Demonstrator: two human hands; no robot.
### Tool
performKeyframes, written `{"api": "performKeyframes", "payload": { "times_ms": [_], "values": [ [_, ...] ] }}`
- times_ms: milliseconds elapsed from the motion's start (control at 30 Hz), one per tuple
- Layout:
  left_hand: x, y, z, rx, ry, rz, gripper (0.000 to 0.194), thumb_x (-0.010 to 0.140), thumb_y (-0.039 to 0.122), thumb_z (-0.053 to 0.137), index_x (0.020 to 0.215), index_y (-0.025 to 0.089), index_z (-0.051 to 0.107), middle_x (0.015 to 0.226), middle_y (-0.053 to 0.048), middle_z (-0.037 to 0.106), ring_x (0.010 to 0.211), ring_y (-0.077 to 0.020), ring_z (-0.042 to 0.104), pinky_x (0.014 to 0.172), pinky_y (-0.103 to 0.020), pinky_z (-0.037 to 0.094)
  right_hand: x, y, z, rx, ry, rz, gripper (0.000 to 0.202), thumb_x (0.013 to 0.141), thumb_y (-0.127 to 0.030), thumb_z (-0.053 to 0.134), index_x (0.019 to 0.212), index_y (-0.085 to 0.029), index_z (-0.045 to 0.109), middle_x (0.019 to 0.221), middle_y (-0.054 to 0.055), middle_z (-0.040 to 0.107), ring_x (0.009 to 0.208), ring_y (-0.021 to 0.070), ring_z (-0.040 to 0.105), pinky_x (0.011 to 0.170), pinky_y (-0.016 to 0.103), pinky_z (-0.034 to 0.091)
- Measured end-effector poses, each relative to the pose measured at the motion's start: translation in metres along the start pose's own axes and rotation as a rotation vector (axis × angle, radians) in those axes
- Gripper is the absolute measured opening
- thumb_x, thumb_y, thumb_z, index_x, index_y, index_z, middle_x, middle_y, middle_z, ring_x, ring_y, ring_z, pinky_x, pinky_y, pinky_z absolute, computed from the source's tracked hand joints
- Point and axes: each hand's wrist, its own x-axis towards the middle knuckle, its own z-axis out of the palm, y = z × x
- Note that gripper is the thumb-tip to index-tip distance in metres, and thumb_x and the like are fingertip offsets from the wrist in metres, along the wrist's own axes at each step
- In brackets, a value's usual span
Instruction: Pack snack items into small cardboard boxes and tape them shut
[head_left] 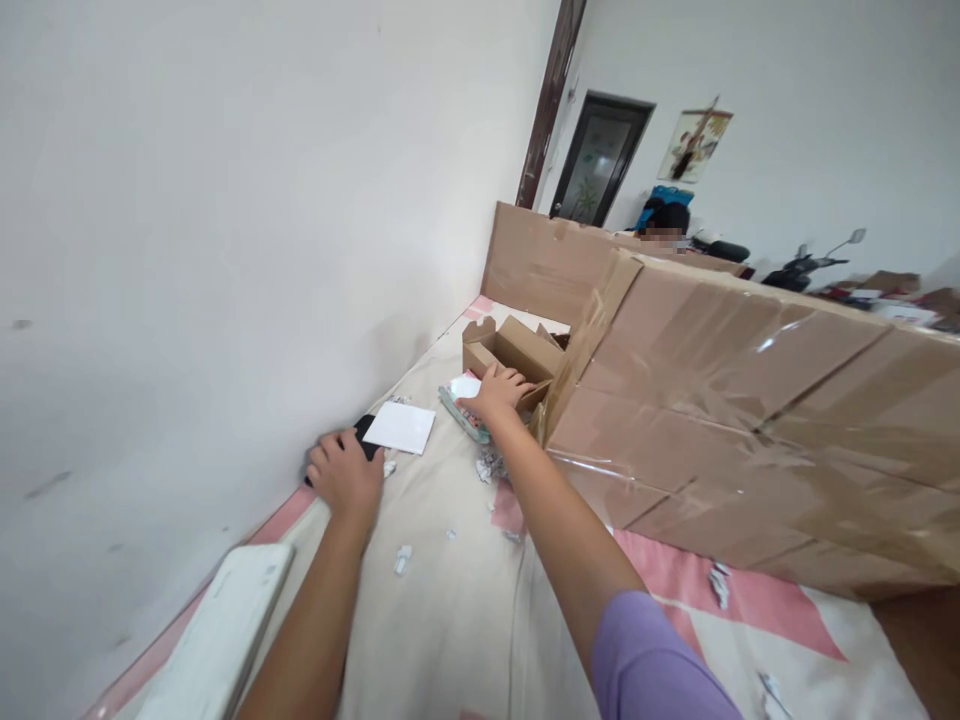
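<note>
My left hand (346, 470) is beside the wall, its fingers bent over a black object (365, 432) whose kind I cannot make out. A white card or flat sheet (401, 427) lies against that object's right side. Farther forward, my right hand (495, 393) is stretched out with its fingers apart. It reaches over a flat, pale green-edged packet (463, 410) towards the edge of an open brown cardboard box (517, 350). Whether the fingertips touch the box flap I cannot tell.
A large taped cardboard panel (750, 420) stands along the right. The white wall (225, 250) borders the left. A long white box-like object (221, 635) lies at lower left. Paper scraps (403, 560) are scattered on the cloth (450, 640). Another person (666, 220) is beyond the panel.
</note>
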Motion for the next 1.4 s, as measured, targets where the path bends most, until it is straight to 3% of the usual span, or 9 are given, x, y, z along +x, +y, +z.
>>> {"api": "performKeyframes", "payload": {
  "times_ms": [133, 233, 367, 567, 733, 900, 1133, 1267, 1400],
  "values": [
    [0.003, 0.001, -0.007, -0.013, 0.019, -0.082, 0.061, 0.082, 0.047, 0.070, 0.127, 0.011, 0.050, 0.130, -0.023, 0.052, 0.119, -0.0404, 0.047, 0.094, -0.049, 0.040, -0.001, 0.002, 0.002, 0.011, 0.030, -0.008, 0.124, 0.066, -0.080, 0.073, 0.162, -0.015, 0.029, 0.154, 0.036, 0.036, 0.137, 0.0539, 0.038, 0.104, 0.085, 0.015],
    [0.002, 0.005, -0.008, -0.037, -0.002, -0.092, 0.054, 0.084, 0.042, 0.068, 0.126, 0.011, 0.052, 0.130, -0.023, 0.052, 0.120, -0.0402, 0.045, 0.096, -0.050, 0.038, -0.001, 0.002, 0.002, 0.014, 0.041, -0.008, 0.123, 0.067, -0.079, 0.074, 0.162, -0.014, 0.028, 0.154, 0.036, 0.035, 0.137, 0.0537, 0.037, 0.104, 0.084, 0.016],
    [-0.004, 0.014, -0.002, -0.055, -0.096, 0.074, 0.028, 0.096, 0.027, 0.051, 0.115, 0.017, 0.069, 0.127, -0.019, 0.059, 0.118, -0.0393, 0.045, 0.093, -0.053, 0.036, 0.000, 0.000, 0.002, 0.007, 0.032, -0.005, 0.124, 0.066, -0.080, 0.074, 0.160, -0.013, 0.029, 0.153, 0.035, 0.036, 0.135, 0.0543, 0.038, 0.105, 0.083, 0.017],
    [-0.011, 0.025, 0.014, -0.095, -0.241, 0.308, 0.040, 0.102, 0.021, 0.042, 0.123, 0.032, 0.073, 0.142, -0.007, 0.064, 0.124, -0.0337, 0.047, 0.092, -0.053, 0.035, 0.003, -0.004, 0.006, -0.030, 0.057, 0.000, 0.123, 0.070, -0.085, 0.068, 0.159, -0.010, 0.029, 0.149, 0.036, 0.038, 0.132, 0.0550, 0.040, 0.102, 0.083, 0.018],
    [-0.010, 0.026, 0.013, -0.123, -0.388, 0.435, 0.049, 0.100, 0.014, 0.037, 0.136, 0.032, 0.065, 0.153, -0.002, 0.058, 0.137, -0.0278, 0.049, 0.108, -0.053, 0.035, 0.003, -0.005, 0.010, -0.053, 0.074, -0.015, 0.124, 0.070, -0.090, 0.060, 0.157, -0.008, 0.031, 0.147, 0.035, 0.038, 0.131, 0.0555, 0.039, 0.099, 0.083, 0.023],
    [-0.009, 0.027, 0.009, -0.060, -0.459, 0.555, 0.055, 0.097, 0.009, 0.034, 0.146, 0.022, 0.057, 0.161, -0.007, 0.048, 0.148, -0.0264, 0.044, 0.126, -0.049, 0.025, 0.004, -0.004, 0.012, -0.040, 0.094, -0.016, 0.125, 0.065, -0.088, 0.068, 0.156, -0.009, 0.034, 0.147, 0.035, 0.040, 0.129, 0.0530, 0.040, 0.101, 0.078, 0.028],
    [-0.011, 0.032, 0.003, -0.069, -0.561, 0.650, 0.058, 0.097, 0.007, 0.033, 0.150, 0.021, 0.050, 0.166, -0.007, 0.039, 0.153, -0.0271, 0.037, 0.130, -0.055, 0.021, 0.029, 0.011, 0.040, -0.040, 0.168, -0.129, 0.108, 0.090, -0.087, 0.027, 0.159, -0.004, 0.028, 0.151, 0.036, 0.035, 0.138, 0.0575, 0.030, 0.098, 0.082, 0.026],
    [-0.011, 0.033, 0.002, -0.079, -0.586, 0.636, 0.058, 0.098, 0.007, 0.031, 0.152, 0.019, 0.049, 0.167, -0.007, 0.037, 0.154, -0.0308, 0.036, 0.128, -0.062, 0.020, 0.041, 0.020, 0.053, -0.009, 0.205, -0.168, 0.108, 0.089, -0.088, 0.007, 0.161, -0.010, 0.024, 0.158, 0.034, 0.028, 0.142, 0.0630, 0.024, 0.095, 0.084, 0.029],
    [-0.012, 0.033, 0.002, -0.085, -0.590, 0.631, 0.058, 0.097, 0.007, 0.031, 0.151, 0.020, 0.049, 0.167, -0.007, 0.038, 0.153, -0.0303, 0.036, 0.128, -0.063, 0.020, 0.043, 0.022, 0.057, -0.007, 0.216, -0.164, 0.114, 0.082, -0.094, 0.007, 0.162, -0.013, 0.022, 0.159, 0.033, 0.028, 0.141, 0.0650, 0.024, 0.095, 0.086, 0.027]
  ]
}}
